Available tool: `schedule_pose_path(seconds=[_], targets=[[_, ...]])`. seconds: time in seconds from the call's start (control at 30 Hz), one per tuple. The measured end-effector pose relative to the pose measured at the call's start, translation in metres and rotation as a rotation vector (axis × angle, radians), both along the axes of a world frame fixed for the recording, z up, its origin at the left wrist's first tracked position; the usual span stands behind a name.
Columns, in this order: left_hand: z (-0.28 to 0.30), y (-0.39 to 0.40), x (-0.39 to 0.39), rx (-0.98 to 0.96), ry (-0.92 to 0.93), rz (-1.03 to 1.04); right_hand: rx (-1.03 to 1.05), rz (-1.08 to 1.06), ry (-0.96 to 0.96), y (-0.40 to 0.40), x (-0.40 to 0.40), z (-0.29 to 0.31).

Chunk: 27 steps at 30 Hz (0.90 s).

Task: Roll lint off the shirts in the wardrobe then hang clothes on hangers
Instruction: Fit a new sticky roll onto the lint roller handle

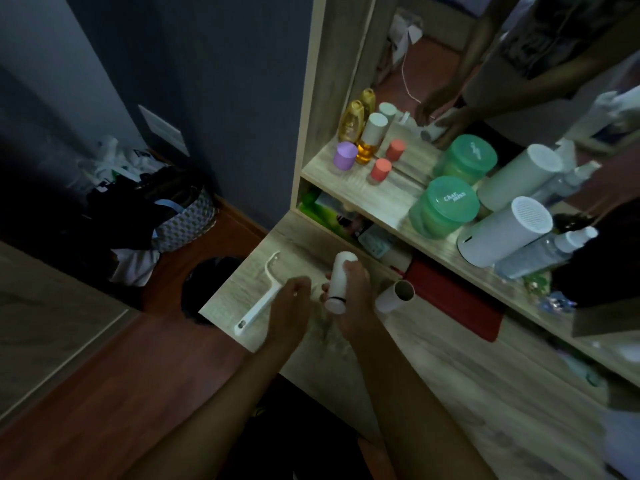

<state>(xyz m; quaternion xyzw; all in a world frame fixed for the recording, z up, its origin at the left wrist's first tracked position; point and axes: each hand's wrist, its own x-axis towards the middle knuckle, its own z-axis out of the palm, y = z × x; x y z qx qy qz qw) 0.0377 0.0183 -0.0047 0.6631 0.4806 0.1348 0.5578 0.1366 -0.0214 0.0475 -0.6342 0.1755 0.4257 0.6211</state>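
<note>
The lint roll (338, 284), light, stiff and tacky, sits gripped mid-barrel in right fingers (349, 271); left fingers (294, 289) hover loosely curled, empty.

White lint roll (338, 285) held upright-tilted above the wooden desk (450, 368). White roller handle (259, 299) laid flat on the desk, left of the roll, unattached.

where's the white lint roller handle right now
In the head view, the white handle lies on the wooden desk, left of the left hand.
</note>
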Motion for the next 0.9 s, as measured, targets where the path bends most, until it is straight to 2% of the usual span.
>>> schedule_pose_path(seconds=[0.03, 0.1, 0.13, 0.27, 0.37, 0.47, 0.57, 0.67, 0.77, 0.8, 0.9], targets=[[-0.001, -0.003, -0.002, -0.310, -0.071, 0.013, -0.001, -0.039, -0.066, 0.001, -0.005, 0.002], [0.007, -0.007, -0.005, -0.912, -0.388, 0.184, 0.010, -0.086, -0.190, 0.004, -0.014, 0.007], [0.012, -0.008, -0.005, -1.074, -0.526, 0.257, 0.013, -0.101, -0.255, 0.005, -0.018, 0.011], [0.032, -0.010, -0.003, -1.155, -0.671, 0.271, 0.034, -0.098, -0.439, 0.008, -0.024, 0.020], [0.043, -0.005, -0.002, -1.160, -0.700, 0.315, 0.023, -0.088, -0.458, 0.006, -0.021, 0.021], [0.046, -0.004, -0.002, -1.197, -0.587, 0.416, 0.061, -0.119, -0.358, 0.002, -0.011, 0.020], [0.040, -0.004, -0.009, -1.208, -0.426, 0.459, 0.184, -0.158, -0.229, -0.009, 0.002, 0.013], [0.027, -0.004, -0.014, -1.142, -0.289, 0.428, 0.200, -0.121, -0.185, -0.019, 0.010, 0.007], [0.017, -0.006, -0.009, -0.931, -0.127, 0.277, 0.209, -0.131, -0.109, -0.024, 0.017, 0.000], [0.016, -0.008, -0.008, -0.788, -0.066, 0.175, 0.207, -0.125, -0.100, -0.026, 0.018, 0.000], [0.001, -0.009, -0.015, -0.079, 0.168, -0.186, 0.209, -0.098, -0.065, -0.032, 0.020, 0.000]])
